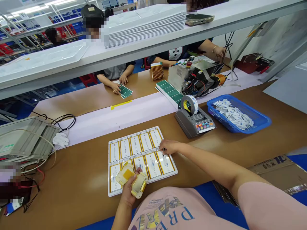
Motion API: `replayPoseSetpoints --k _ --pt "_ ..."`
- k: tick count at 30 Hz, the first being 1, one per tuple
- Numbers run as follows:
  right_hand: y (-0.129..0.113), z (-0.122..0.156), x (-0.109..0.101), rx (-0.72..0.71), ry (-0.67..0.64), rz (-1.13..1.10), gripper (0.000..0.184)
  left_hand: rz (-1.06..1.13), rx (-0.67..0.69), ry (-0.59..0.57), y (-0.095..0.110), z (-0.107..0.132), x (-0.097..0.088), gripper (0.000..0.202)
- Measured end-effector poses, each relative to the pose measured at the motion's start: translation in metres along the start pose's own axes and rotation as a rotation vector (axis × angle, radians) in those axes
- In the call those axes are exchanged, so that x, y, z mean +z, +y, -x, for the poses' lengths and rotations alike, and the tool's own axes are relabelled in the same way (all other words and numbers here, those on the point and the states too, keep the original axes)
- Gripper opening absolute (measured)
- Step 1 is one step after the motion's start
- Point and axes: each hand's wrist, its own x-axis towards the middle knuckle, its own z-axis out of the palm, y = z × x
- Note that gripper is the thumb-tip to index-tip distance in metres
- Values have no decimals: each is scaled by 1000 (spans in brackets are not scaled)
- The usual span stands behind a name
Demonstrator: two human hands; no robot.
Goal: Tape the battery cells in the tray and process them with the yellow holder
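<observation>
Loc: assy. wkshop | wkbench (79, 172), tape disp. (190, 123), batt. tray (176, 172), co-wkrs (114, 72)

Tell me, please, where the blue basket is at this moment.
In the head view, the blue basket sits on the right side of the brown table, just right of the grey tape machine.

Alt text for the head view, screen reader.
A person's left hand holds a cream-and-yellow block over a white tray of flat battery cells in two rows; the right hand is at the tray's right side. Farther right sit a tape dispenser and a blue basket of white strips.
</observation>
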Motion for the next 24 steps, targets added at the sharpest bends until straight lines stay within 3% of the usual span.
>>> replayPoseSetpoints --k 4,10,16,24 --pt "2 1 1 -20 -54 -14 31 -19 3 -19 1 -1 -1 24" --pt "3 -1 0 -14 6 -26 28 -33 11 -17 1 -2 -2 18" --pt "5 -1 -3 -14 -70 -33 28 -10 6 9 1 -1 1 15" --pt "-19 11 -6 45 -61 -4 31 -14 3 12 0 -4 -2 11"
